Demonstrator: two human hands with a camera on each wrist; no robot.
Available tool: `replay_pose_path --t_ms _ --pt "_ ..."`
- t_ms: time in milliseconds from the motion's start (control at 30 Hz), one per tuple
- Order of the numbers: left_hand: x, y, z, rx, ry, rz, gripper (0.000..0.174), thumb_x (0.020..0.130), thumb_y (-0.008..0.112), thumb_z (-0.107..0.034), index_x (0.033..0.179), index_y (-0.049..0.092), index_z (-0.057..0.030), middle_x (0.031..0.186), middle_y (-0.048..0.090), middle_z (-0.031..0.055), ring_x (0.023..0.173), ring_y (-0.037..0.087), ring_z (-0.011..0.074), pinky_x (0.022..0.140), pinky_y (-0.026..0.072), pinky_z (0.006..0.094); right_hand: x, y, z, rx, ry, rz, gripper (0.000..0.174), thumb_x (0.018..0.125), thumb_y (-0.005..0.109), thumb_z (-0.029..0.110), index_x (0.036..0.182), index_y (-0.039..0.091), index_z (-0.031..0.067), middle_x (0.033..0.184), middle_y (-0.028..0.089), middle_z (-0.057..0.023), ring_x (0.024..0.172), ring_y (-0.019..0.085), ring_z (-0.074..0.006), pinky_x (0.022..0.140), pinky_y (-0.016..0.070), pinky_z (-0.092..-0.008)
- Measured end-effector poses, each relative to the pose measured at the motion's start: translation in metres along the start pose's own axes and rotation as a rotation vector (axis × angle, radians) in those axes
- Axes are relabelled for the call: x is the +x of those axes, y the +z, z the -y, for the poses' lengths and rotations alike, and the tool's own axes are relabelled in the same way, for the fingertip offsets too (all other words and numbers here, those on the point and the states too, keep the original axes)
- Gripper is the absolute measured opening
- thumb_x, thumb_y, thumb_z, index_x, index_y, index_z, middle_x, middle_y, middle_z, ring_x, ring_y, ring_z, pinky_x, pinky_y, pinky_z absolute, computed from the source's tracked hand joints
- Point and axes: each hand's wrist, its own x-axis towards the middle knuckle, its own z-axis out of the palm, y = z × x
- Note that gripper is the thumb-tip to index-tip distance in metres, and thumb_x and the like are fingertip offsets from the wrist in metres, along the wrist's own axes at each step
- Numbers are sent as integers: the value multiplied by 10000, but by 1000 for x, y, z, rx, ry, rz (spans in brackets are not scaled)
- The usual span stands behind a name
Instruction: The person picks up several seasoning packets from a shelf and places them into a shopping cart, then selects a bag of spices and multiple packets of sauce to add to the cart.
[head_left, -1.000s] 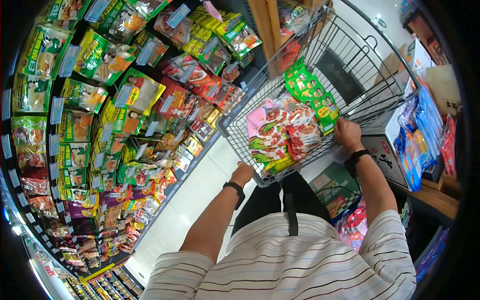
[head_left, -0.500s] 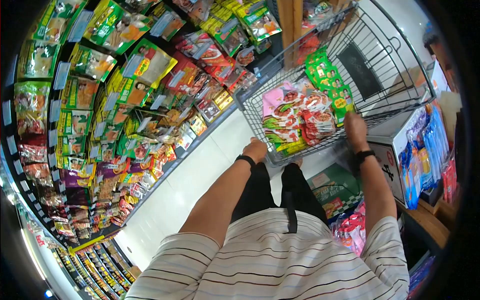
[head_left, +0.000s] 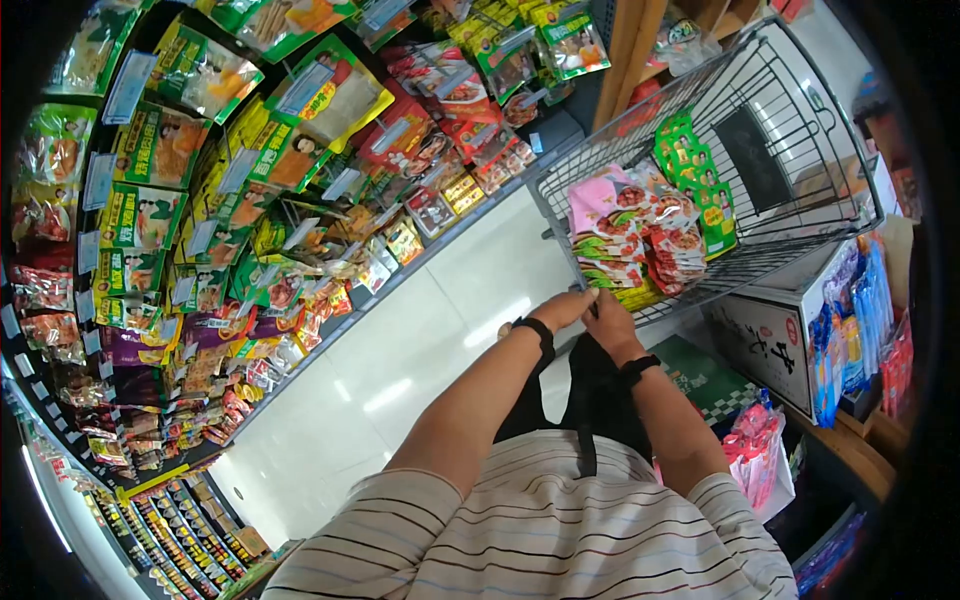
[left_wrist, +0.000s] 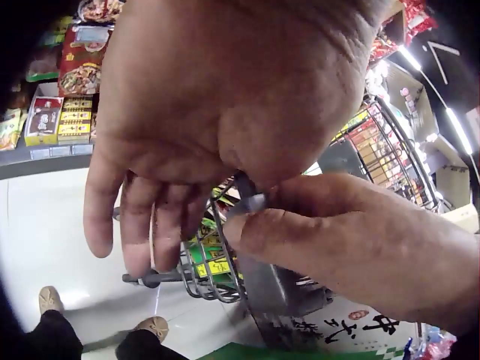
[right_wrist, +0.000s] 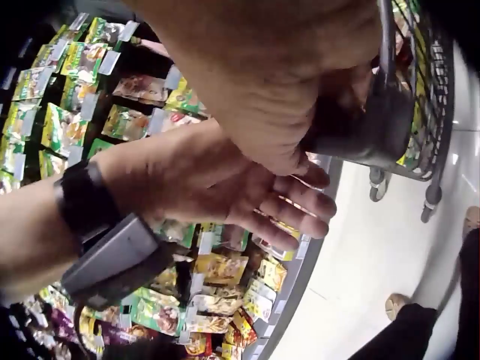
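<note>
A wire shopping cart [head_left: 800,235] stands ahead, holding red-and-white packets [head_left: 665,235] and a strip of green packets [head_left: 695,170]. Both hands meet at the near corner of its handle. My right hand [head_left: 612,325] grips the dark handle [left_wrist: 277,289]; in the left wrist view the right thumb and fingers [left_wrist: 300,225] close on it. My left hand [head_left: 562,310] lies against the right one, its fingers extended and loose in the right wrist view, palm [right_wrist: 202,172] showing. Whether the left thumb touches the handle is hidden.
Shelves of hanging food packets [head_left: 265,150] line the left side, with their lower edge [head_left: 420,250] beside the white floor [head_left: 400,350]. To the right stand a white box [head_left: 765,345], blue packages [head_left: 850,330] and a wooden ledge [head_left: 850,450].
My left hand has moved right and my right hand has come down and left from the cart's side, so they now meet at the handle. In view, the cart has shifted right.
</note>
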Motion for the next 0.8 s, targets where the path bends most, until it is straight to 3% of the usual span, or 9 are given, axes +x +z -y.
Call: replay_pose_path --t_ms 33,100,200,267,333,567,600,667,800 --pt "-16 -1 9 -74 99 -19 652 991 386 -612 1045 630 -10 916 660 107 776 555 220 722 459 369 1 4 0 -23 -3 -66 412 821 708 291 1112 527 61 994 674 -180 922 657 -394 768 531 -496" --pt "-20 -6 35 -16 112 -37 665 980 401 -634 1031 628 -12 890 652 108 776 558 207 704 458 351 1 12 -3 -86 -13 -157 337 829 682 269 1080 564 77 932 686 -176 843 671 -388 727 533 -505" --pt "-37 -38 76 137 7 -111 661 975 429 -624 1049 623 3 895 651 111 818 591 187 714 470 311 4 20 -8 -183 -60 -324 307 822 667 247 1089 613 105 843 700 -142 772 687 -352 684 543 -487" --pt "-53 -70 76 75 -99 -51 662 966 448 -620 1100 607 8 941 657 115 844 608 192 737 481 317 3 12 -3 -203 -70 -278 315 823 668 256 1096 627 105 825 702 -133 768 691 -336 664 548 -465" --pt "-69 -93 51 56 -148 -96 653 954 465 -625 1120 596 -7 966 654 109 844 609 197 739 485 329 7 2 3 -212 -62 -222 300 823 668 259 1073 627 99 819 702 -133 771 691 -335 660 549 -461" --pt "-34 -139 -40 184 45 -141 567 975 462 -584 1026 584 -33 914 637 48 798 608 139 687 473 291 27 -13 1 -172 -128 -154 284 830 655 240 1038 592 58 857 705 -159 757 695 -339 684 558 -454" --pt "-26 -139 -57 145 97 -207 513 983 509 -496 1004 594 9 830 635 107 759 620 194 739 504 332 31 -17 0 -170 -131 -143 277 831 652 238 1026 590 53 853 704 -162 753 694 -340 682 558 -454" --pt "-15 -145 -100 143 155 -255 478 992 512 -460 1029 600 8 826 632 98 756 623 190 741 507 326 39 -24 -3 -146 -134 -143 262 830 648 232 1003 584 46 842 700 -164 747 691 -341 679 557 -453" --pt "16 -167 -162 271 292 -393 420 993 533 -397 1080 614 5 912 671 132 805 655 225 766 514 356 44 -33 -7 -82 -153 -180 230 828 636 217 971 574 47 819 694 -153 744 686 -337 671 555 -450"
